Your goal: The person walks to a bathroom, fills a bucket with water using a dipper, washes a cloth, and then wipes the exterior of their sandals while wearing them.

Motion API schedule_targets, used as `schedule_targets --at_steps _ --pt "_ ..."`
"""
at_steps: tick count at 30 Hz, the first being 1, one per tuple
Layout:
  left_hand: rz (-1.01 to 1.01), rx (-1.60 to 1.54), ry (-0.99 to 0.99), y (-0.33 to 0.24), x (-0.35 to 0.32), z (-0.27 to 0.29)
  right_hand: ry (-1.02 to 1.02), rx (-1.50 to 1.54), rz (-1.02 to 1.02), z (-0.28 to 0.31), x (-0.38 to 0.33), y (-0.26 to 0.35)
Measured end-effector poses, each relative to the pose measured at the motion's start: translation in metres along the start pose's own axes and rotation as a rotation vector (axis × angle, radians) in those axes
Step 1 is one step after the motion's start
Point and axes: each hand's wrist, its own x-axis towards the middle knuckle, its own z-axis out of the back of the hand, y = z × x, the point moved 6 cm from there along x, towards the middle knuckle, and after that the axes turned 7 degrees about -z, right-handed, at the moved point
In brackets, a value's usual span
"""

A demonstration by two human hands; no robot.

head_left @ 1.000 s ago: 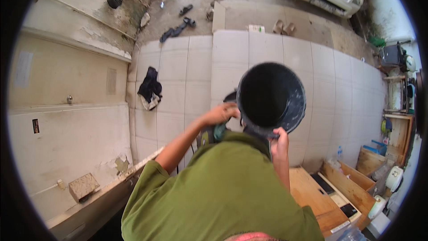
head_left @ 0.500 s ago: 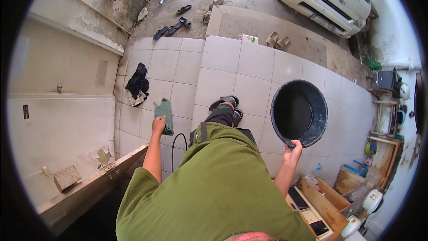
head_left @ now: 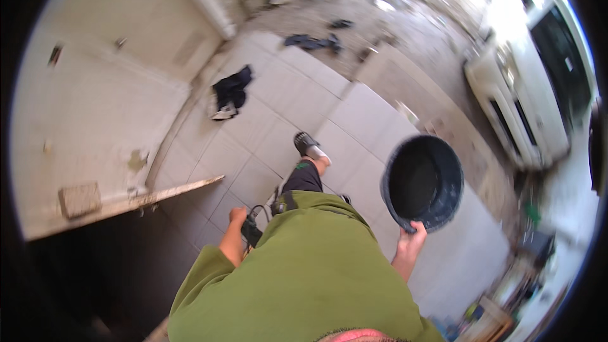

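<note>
My right hand (head_left: pixel 410 240) is closed on the near rim of a round black bucket (head_left: pixel 451 206), holding it out to the right above the tiles. Its inside looks dark, and I cannot make out what it contains. Low by my left hip, my left hand (head_left: pixel 237 218) is closed on a folded cloth (head_left: pixel 252 234), which looks dark and blurred here but showed green earlier. A thin black hose or cable loop (head_left: pixel 261 208) curves beside it. One foot in a dark clog (head_left: pixel 304 144) steps forward on the tiles.
A black-and-white cloth (head_left: pixel 233 90) lies on the tiled floor (head_left: pixel 263 133) ahead left. A worn door edge (head_left: pixel 183 191) stands close on my left. Past the tile step are dark sandals (head_left: pixel 310 42) and a white vehicle (head_left: pixel 522 98). Wooden boxes (head_left: pixel 487 320) stand at right.
My view has turned, and I have stepped, with one foot now forward. My left hand has drawn the cloth in toward my hip. The bucket stays in my right hand.
</note>
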Motion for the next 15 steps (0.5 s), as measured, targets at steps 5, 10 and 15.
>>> schedule_targets --at_steps 5,10,15 --pt "0.071 -0.131 -0.097 -0.042 0.027 0.017 0.236 -0.097 -0.025 -0.146 0.005 -0.008" --pt "0.054 -0.195 -0.197 -0.100 0.047 0.093 0.318 -0.237 -0.038 -0.297 0.009 -0.024" --pt "-0.145 -0.469 -0.434 -0.178 0.102 0.216 0.516 -0.374 -0.093 -0.464 0.005 -0.085"
